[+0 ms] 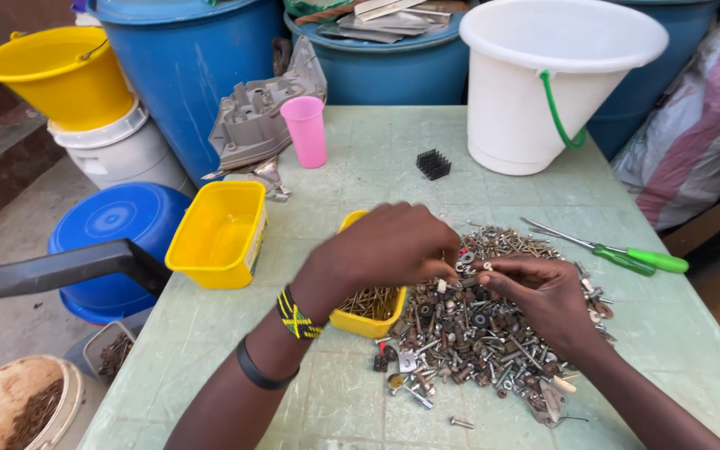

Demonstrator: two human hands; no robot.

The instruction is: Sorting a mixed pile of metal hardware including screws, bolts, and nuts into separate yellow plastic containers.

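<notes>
Right now I see both hands meeting over the hardware pile (pixel 485 333): left hand (pixel 393 246) and right hand (pixel 539 292) pinch a small metal piece (pixel 465 268) together between their fingertips, just above the heap. Sorting looks early to me; the yellow tub (pixel 358 321) under the left wrist holds some brassy screws, the second yellow tub (pixel 218 233) beside it looks nearly empty, and most mixed screws and nuts are unsorted on the green table (pixel 360 158), green-handled screwdriver (pixel 627 254) lying untouched
</notes>
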